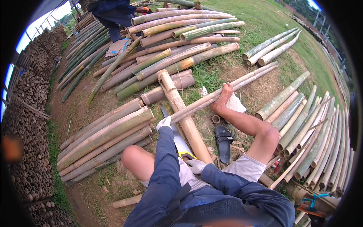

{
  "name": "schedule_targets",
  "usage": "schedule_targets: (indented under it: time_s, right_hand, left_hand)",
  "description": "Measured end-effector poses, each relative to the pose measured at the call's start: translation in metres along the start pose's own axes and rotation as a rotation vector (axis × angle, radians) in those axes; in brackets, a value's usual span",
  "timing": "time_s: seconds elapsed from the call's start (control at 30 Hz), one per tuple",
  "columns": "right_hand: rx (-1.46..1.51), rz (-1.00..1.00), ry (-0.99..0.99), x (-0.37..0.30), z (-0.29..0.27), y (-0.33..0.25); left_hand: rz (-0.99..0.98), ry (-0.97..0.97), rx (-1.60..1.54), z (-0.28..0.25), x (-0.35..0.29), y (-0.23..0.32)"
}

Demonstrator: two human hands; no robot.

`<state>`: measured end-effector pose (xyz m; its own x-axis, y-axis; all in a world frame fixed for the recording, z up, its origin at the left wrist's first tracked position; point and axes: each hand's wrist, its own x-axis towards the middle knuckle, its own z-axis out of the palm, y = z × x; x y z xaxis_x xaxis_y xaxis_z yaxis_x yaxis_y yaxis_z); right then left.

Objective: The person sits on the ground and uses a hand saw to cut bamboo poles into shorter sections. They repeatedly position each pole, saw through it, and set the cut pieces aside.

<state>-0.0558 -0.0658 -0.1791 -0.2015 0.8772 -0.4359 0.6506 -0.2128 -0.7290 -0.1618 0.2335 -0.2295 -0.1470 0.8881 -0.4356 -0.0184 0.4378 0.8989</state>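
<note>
Holding two slim bamboo poles [198,106] near one end, our gloved left hand [165,122] was closed round the pair; our gloved right hand [196,166] was wrapped on the yellow-and-black handle of the saw [180,142]. Poles lay slantwise across a thick bamboo log [192,130], our bare right foot [225,97] on them further out, near a pale slab [236,103]. Main risk as we judged it: in this view the blade passed right by the left hand, true gap unreadable, so a slip or jumping teeth could have caught glove or wrist. Second: round on round, the poles could have rolled or spread apart if foot pressure eased. Third: the log's far end overlapped a darker bamboo piece [153,96] and we couldn't see how it was propped; if loose, it could have turned under load. The foot was unshod, black sandal [224,143] off beside the log, so we had no cover there if a pole skidded.
</note>
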Motion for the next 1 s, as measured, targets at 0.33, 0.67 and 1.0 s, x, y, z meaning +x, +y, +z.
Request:
schedule_targets:
  time_s: [0.33,0.67,1.0]
  right_hand:
    - [-0.351,-0.150,0.126,-0.021,0.001,-0.030]
    - [0.084,-0.266,0.270,-0.140,-0.076,-0.091]
    - [0.632,-0.153,0.417,-0.174,-0.080,-0.122]
  left_hand:
    - [0.244,-0.102,0.492,-0.018,-0.022,0.047]
    - [0.486,0.154,-0.009,-0.069,-0.012,0.070]
    - [0.552,0.266,-0.008,-0.076,0.008,0.009]
